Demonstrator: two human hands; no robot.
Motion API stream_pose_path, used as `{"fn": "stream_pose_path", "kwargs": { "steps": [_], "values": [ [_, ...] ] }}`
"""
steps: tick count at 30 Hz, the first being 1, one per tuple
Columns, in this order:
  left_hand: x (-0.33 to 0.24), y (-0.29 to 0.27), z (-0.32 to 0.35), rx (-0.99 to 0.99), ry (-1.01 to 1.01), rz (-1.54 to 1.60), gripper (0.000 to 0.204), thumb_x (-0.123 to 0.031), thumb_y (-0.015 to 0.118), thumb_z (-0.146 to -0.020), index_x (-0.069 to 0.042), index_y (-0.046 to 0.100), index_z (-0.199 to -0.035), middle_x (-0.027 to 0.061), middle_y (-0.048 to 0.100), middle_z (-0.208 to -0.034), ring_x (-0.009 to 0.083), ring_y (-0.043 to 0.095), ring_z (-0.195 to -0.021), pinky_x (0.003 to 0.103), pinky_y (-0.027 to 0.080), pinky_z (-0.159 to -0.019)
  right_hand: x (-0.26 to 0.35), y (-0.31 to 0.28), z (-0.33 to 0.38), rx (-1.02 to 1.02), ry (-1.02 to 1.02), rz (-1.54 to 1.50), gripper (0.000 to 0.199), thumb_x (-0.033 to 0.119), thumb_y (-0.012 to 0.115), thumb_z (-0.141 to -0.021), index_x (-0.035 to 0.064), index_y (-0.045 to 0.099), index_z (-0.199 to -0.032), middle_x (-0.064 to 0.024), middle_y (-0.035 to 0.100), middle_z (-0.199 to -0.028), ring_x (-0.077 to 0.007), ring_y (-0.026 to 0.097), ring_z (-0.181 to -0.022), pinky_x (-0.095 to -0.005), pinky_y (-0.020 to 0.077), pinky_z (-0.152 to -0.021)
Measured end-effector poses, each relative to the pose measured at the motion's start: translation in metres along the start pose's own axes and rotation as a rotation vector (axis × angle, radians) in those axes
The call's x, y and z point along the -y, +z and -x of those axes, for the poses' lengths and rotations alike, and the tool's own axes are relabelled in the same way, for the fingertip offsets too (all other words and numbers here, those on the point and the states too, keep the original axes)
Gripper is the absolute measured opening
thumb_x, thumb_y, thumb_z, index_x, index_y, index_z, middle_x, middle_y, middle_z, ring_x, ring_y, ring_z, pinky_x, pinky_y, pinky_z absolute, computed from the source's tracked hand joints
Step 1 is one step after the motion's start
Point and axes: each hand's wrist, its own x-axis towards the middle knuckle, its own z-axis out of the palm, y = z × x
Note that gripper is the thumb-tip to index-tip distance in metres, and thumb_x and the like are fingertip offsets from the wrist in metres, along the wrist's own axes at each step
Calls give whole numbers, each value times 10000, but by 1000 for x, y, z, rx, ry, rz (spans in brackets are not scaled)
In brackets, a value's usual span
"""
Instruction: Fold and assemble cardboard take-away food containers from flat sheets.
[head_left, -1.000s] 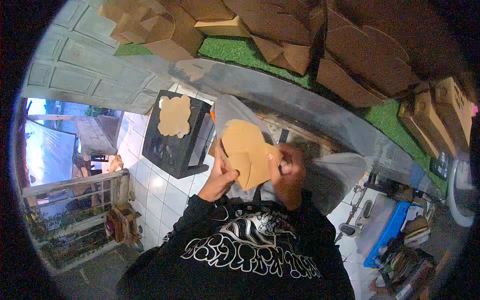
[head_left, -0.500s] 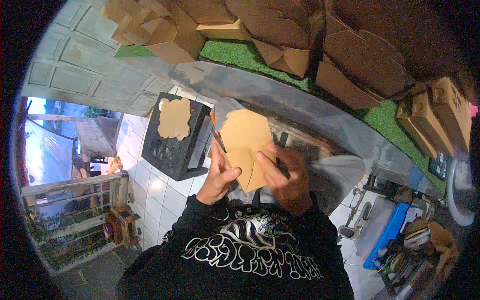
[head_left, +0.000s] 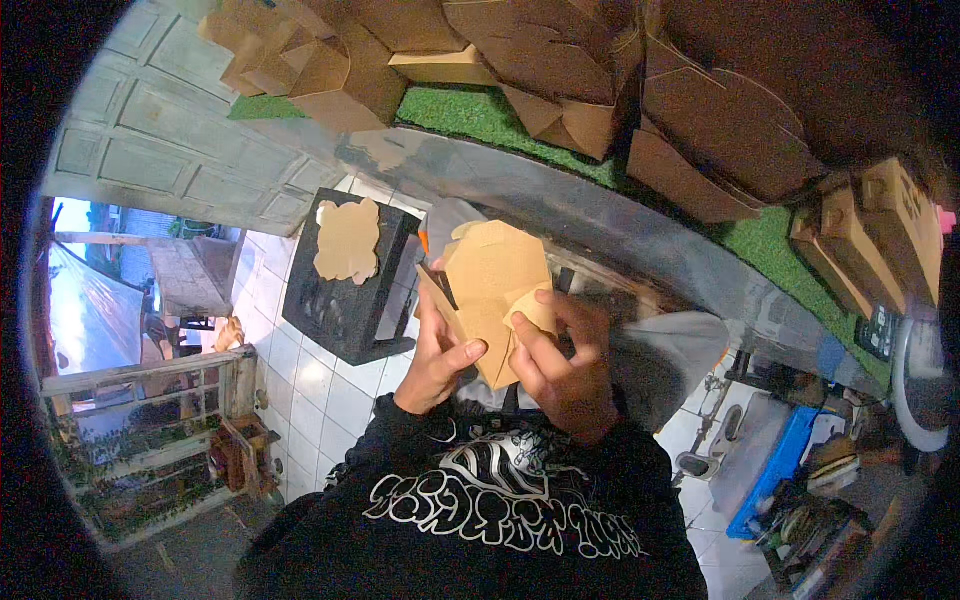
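Head view, two hands, left hand (head_left: 438, 362) and right hand (head_left: 562, 362), clamped on one cardboard blank (head_left: 490, 290)

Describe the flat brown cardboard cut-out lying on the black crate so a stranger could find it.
Start at the white tiled floor on the left. There stands a black plastic crate; on top lies a flat, scallop-edged brown cardboard cut-out. Unlike the folded brown cardboard piece in the hands, it lies unfolded, untouched.

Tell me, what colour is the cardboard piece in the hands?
Light brown, a plain cardboard piece, seen best in the head view.

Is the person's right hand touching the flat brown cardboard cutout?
Touching: the head view shows the right hand with fingers pressed on the brown cardboard cutout.
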Motion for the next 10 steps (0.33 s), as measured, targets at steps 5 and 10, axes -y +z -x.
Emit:
{"fn": "stream_pose_path", "kwargs": {
  "steps": [5,10],
  "values": [
    [0,6,-1,-39,30,-21,1064,-240,759,-670,-94,50,-1451,127,274,-1420,267,282,-1340,397,250,-1098,0,6,4,-38,40,21,352,-4,722,-596,34,682,-944,-171,514,-1159,-330,505,-1031,-414,443,-838],
    [-2,10,-5,-49,55,-26,1046,-237,756,-672,-94,71,-1449,126,273,-1421,268,283,-1340,402,250,-1100,-1,9,8,-64,79,0,418,7,736,-592,59,666,-1001,-185,510,-1168,-332,500,-1068,-438,430,-852]
  ]
}}
